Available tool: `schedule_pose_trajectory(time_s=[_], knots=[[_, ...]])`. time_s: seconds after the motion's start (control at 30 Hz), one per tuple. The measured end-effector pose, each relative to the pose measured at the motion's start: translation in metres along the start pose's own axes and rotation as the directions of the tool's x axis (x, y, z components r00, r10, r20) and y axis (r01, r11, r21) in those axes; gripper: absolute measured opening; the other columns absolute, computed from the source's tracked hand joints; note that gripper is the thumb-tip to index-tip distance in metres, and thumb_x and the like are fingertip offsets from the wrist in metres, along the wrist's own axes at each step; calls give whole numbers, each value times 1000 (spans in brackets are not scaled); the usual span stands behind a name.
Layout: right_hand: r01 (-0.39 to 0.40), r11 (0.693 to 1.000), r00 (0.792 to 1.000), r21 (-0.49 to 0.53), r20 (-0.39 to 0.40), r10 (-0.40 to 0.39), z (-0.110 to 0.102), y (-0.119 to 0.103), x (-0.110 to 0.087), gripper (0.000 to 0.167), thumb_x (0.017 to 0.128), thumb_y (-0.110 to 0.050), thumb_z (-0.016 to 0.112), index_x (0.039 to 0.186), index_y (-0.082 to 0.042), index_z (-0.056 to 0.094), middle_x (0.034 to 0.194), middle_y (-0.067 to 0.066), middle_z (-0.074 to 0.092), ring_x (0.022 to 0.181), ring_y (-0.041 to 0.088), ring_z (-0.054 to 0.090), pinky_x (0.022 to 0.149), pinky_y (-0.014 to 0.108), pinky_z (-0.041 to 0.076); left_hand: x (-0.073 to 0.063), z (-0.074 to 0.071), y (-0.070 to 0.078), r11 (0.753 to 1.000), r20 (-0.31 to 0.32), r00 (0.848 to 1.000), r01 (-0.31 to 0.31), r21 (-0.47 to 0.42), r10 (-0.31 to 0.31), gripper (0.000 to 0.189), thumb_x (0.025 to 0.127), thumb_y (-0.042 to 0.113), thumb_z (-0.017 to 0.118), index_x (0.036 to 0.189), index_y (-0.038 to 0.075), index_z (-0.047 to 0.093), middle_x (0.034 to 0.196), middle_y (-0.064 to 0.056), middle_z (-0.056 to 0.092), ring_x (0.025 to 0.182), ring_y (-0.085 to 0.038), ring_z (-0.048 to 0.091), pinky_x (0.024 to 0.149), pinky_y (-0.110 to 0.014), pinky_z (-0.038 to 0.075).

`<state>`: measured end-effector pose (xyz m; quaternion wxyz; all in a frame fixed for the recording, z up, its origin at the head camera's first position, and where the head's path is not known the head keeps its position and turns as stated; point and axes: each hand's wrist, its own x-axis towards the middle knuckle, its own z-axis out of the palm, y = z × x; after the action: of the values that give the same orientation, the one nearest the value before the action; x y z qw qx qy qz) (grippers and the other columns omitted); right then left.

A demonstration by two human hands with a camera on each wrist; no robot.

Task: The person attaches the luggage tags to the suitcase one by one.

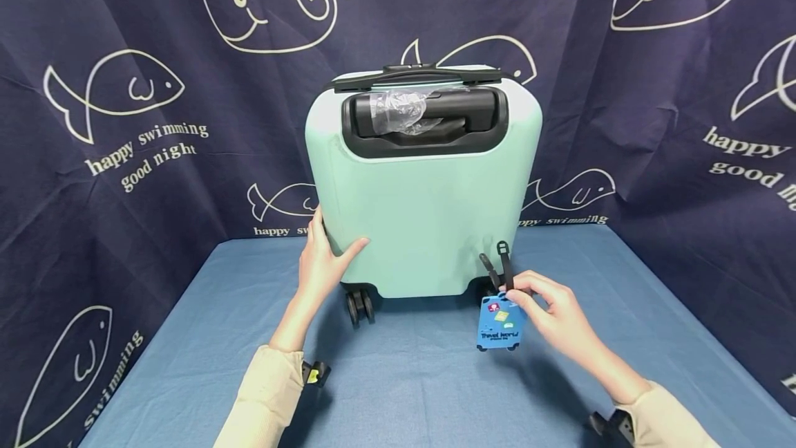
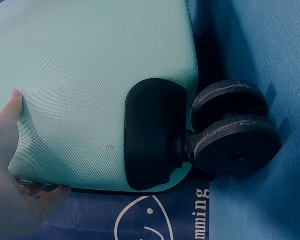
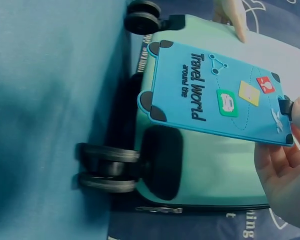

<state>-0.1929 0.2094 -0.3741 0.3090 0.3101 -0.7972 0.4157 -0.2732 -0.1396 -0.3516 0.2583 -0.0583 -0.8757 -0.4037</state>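
A mint-green suitcase (image 1: 423, 220) stands upright on its wheels, its black handle recess facing me. My left hand (image 1: 320, 265) holds the suitcase's lower left edge. Its thumb lies on the front face, and its fingers go round the side in the left wrist view. Near the lower right corner, my right hand (image 1: 553, 310) pinches a blue luggage tag (image 1: 499, 323) at its top, where the black strap (image 1: 506, 272) joins. The strap's two ends stick up loose, with a buckle on one. "Travel World" shows on the tag (image 3: 225, 95) in the right wrist view, hanging before the suitcase.
Clear plastic wrap (image 1: 401, 110) covers part of the telescopic handle, below a black carry handle (image 1: 417, 77). Black double wheels (image 2: 235, 127) rest on the blue cloth-covered table (image 1: 398, 379). A dark blue curtain (image 1: 155, 199) with whale and fish drawings hangs behind and at both sides.
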Motion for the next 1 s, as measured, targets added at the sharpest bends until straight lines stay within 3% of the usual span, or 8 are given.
schedule_pose_trajectory(time_s=[0.5,0.67,1.0], knots=[[-52,998,999,46,-1,52,-10,-13,20,24,77,13,67,93,-6,70,89,-1,68,82,0,59,72,12,46,-1,1,1,999,-30,999,-45,16,46,102,77,49,72,151,12,13,143,-17,38,114,-41,51,88,-54,42],[-21,999,999,35,-44,23,-12,-17,25,27,74,17,67,92,-3,71,90,-4,68,83,0,60,73,11,46,-1,1,2,999,-34,998,-45,15,45,102,76,49,72,151,13,13,141,-16,39,112,-40,52,87,-54,42],[42,999,993,32,-109,-38,-18,-23,40,27,72,19,68,89,-1,71,88,5,70,81,1,60,74,11,46,-2,2,1,999,-48,997,-53,9,54,102,76,48,73,151,13,13,143,-16,38,114,-40,51,88,-54,42]])
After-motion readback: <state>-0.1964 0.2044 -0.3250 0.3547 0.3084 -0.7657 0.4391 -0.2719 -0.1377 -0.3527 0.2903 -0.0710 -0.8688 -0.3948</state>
